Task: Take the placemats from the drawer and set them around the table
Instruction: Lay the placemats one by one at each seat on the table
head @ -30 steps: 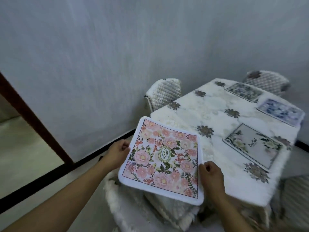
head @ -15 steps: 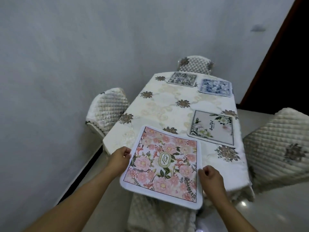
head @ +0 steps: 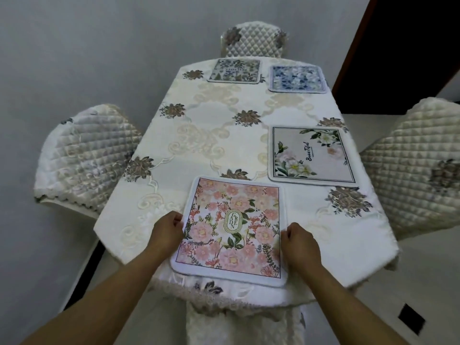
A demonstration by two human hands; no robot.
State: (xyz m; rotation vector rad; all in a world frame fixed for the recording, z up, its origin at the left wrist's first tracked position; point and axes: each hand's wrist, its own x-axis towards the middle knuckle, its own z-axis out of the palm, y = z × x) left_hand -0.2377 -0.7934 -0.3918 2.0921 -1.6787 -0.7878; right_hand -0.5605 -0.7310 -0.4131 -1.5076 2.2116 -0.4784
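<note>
A pink floral placemat [head: 232, 230] lies over the near end of the table [head: 214, 135], its near edge just past the table's front edge. My left hand [head: 168, 231] grips its left edge and my right hand [head: 297, 242] grips its right edge. On the cream embroidered tablecloth lie three other placemats: a white one with green leaves [head: 312, 155] on the right side, a blue floral one [head: 297, 78] at the far right, and a grey-green one [head: 235, 70] at the far end.
Quilted cream chairs stand around the table: one on the left [head: 84, 155], one on the right [head: 410, 168], one at the far end [head: 254, 39], one just below me [head: 244, 324]. A grey wall runs along the left. A dark doorway [head: 403, 46] opens at back right.
I have come round to the table's near end, and the pink placemat, held in the air before, now rests down on the tablecloth with both hands still on its edges.
</note>
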